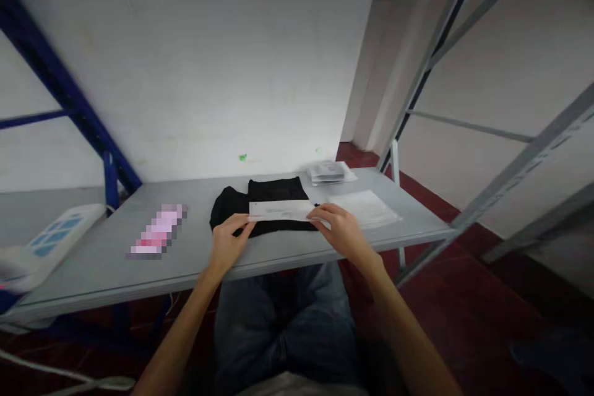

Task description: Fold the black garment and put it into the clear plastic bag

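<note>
A flat white packet, long and narrow and perhaps of plastic, stretches between my hands above black cloth. Its left end is pinched in my left hand, thumb against fingers. At the right end my right hand grips it the same way. Beneath and behind the packet the folded black cloth lies on the grey table, with a rounded bunch of it to the left. White, flat sheets or bags lie just right of my right hand; which they are I cannot tell.
Behind them sits a stack of flat white packets. A blurred-out pink object lies on the left of the table. Farther left is a white power strip. A pale wall stands behind, and metal frames flank both sides.
</note>
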`<action>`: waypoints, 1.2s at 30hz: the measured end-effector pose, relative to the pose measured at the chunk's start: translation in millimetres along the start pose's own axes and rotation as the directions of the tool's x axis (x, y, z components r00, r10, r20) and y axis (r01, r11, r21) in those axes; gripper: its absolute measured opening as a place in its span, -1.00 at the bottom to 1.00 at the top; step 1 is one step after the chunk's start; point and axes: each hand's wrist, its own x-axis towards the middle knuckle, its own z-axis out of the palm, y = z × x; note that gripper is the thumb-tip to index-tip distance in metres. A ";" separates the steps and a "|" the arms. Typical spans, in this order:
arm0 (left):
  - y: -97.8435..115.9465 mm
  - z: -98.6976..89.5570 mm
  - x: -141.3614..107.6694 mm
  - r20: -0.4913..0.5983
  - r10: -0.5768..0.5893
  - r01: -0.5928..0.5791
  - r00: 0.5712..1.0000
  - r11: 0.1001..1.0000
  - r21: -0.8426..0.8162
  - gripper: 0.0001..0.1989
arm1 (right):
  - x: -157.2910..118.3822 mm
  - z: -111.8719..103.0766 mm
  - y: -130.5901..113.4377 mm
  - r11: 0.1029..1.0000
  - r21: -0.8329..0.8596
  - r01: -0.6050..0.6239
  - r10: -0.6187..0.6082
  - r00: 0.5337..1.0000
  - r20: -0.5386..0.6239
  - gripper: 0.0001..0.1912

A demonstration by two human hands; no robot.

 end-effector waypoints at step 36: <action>77.0 -4.4 -4.1 0.100 0.337 -0.351 0.936 0.911 0.219 -0.87 | 2.3 26.8 -49.6 0.933 0.352 0.071 -0.006 0.983 -0.185 -0.84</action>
